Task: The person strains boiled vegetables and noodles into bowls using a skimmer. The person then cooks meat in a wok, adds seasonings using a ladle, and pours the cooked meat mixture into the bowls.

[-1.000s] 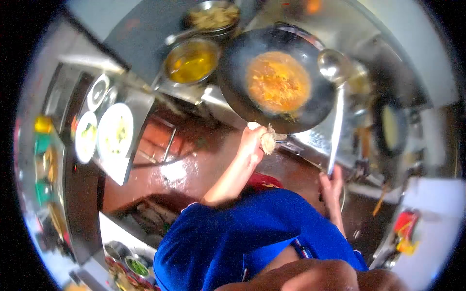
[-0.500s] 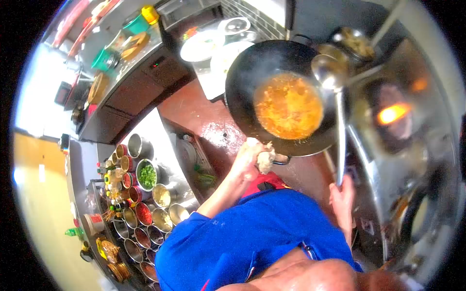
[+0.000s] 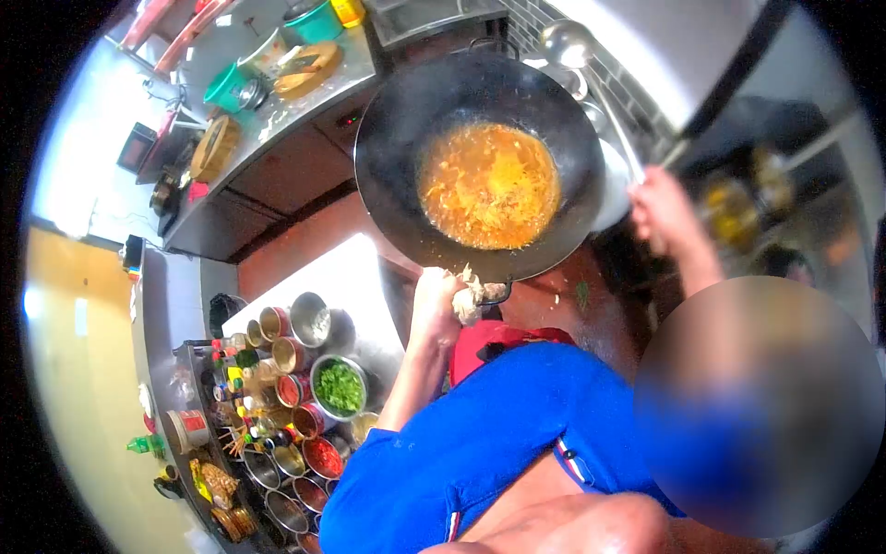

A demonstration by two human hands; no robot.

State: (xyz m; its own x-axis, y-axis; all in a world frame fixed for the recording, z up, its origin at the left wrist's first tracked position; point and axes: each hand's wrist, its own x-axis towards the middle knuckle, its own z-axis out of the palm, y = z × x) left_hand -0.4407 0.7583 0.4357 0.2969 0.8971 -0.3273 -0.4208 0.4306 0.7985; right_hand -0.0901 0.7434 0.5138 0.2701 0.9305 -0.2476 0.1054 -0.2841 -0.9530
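Note:
A large black wok (image 3: 392,152) holds a bubbling orange-red soup (image 3: 494,189) with solid bits in it. My left hand (image 3: 432,300) is closed on a bunched, pale cloth (image 3: 471,297) around the near loop handle of the wok. The wok hangs off the stove, over the floor and in front of the side counter. My right hand (image 3: 666,210), slightly smeared, is wrapped around the long handle of a metal ladle (image 3: 567,44). The ladle's bowl is raised beyond the wok's far right rim, apart from the soup.
Metal pots of ingredients, with a bowl of chopped greens (image 3: 340,386), stand on the lower-left counter (image 3: 355,268). Round cutting boards (image 3: 309,69) and a green basin (image 3: 226,88) lie on the back counter. The stove area (image 3: 780,217) is at right. A blurred disc hides the lower right.
The wok has moved left, away from the burner, with my left hand on its handle. My right hand has raised the ladle up and away from the stove side. The view has turned left.

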